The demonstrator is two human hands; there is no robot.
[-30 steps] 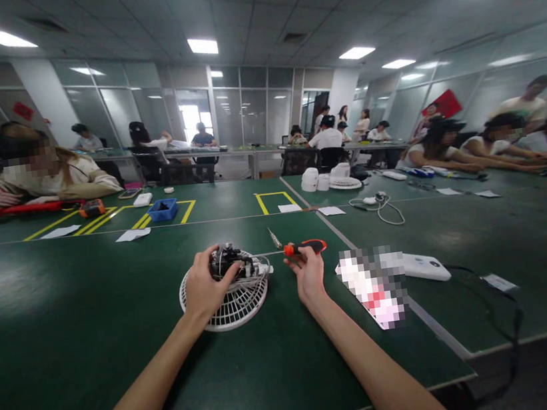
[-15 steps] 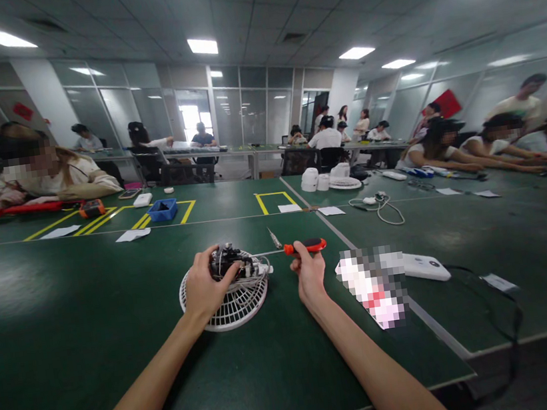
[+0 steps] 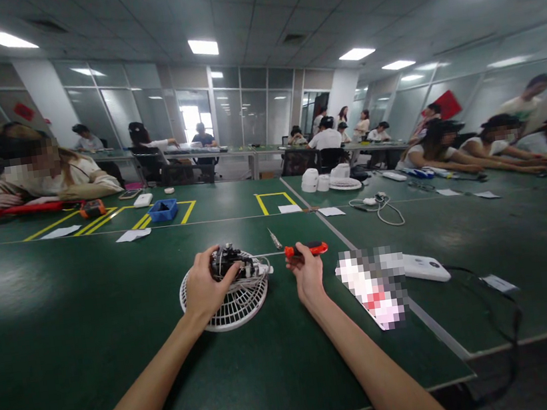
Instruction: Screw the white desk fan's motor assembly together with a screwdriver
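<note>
- The left hand (image 3: pixel 205 289) is clenched around a black motor unit (image 3: pixel 225 261), fingers wrapped over its near-left side, with pale wires bunched just to the right of the fingertips.
- The motor unit sits on a white fan grille (image 3: pixel 231 305) that lies flat on the green table (image 3: pixel 69 339), directly under the left hand and spreading out to its right.
- The right hand (image 3: pixel 307 273) grasps a screwdriver (image 3: pixel 305 249) by its red-and-black handle, pinched at the fingertips at the top of the hand.
- The handle lies level, and the thin shaft runs leftward from this hand to the right edge of the motor unit. Whether the tip is seated in a screw cannot be told.
- A small loose metal tool (image 3: pixel 274 238) lies on the table between the two hands and a little beyond them, apart from both.
- Just to the right of the right hand lies a blurred flat item (image 3: pixel 373 289). Past it is a white device (image 3: pixel 425 267) — a dark cable trails from it toward the table edge.
- Far beyond the left hand, a blue tray (image 3: pixel 162 210) sits inside a yellow marking.
- Other people sit along the far sides of the table, well away from both hands.
</note>
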